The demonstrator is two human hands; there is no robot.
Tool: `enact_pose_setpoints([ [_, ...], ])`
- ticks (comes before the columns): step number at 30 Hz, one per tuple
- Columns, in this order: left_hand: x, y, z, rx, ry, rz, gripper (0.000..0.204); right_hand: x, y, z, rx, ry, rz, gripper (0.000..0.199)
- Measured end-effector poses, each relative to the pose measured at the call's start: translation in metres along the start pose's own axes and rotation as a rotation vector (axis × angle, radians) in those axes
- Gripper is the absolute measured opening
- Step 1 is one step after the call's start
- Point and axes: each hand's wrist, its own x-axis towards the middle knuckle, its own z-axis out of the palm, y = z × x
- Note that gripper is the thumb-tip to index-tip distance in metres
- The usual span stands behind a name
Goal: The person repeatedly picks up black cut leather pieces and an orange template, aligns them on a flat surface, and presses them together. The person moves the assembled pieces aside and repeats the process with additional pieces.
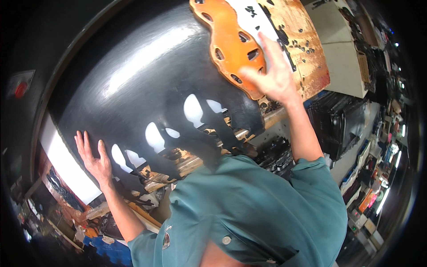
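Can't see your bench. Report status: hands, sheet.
Left hand flat on black sheet. Right hand open against orange template. Nothing in between.

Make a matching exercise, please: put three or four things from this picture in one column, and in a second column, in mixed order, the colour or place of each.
Things:
1. large sheet with cut-out shapes
2. wavy template with holes
3. left hand
4. right hand

Descriptions:
A. orange
B. flat on the sheet's lower left part
C. glossy black
D. at the wavy template's lower right edge

Pairs: 1-C, 2-A, 3-B, 4-D
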Motion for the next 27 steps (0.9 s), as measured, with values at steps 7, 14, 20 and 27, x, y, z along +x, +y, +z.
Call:
enact_pose_setpoints([
  [7, -0.001, -0.004, 0.001, 0.005, 0.044, -0.017, 0.051, 0.012, -0.014, 0.025, -0.185, -0.062, -0.229, 0.107],
  [14, -0.002, -0.004, 0.012, 0.068, 0.073, -0.048, 0.051, 0.001, -0.077, 0.01, 0.384, -0.128, 0.037, 0.091],
  [20, -0.001, 0.028, 0.025, -0.048, 0.133, -0.079, 0.056, -0.012, -0.173, 0.078, 0.568, -0.222, -0.064, 0.09],
  [27, -0.019, -0.015, -0.019, -0.326, 0.132, -0.031, 0.053, -0.023, -0.224, 0.168, -0.046, -0.026, -0.388, 0.088],
])
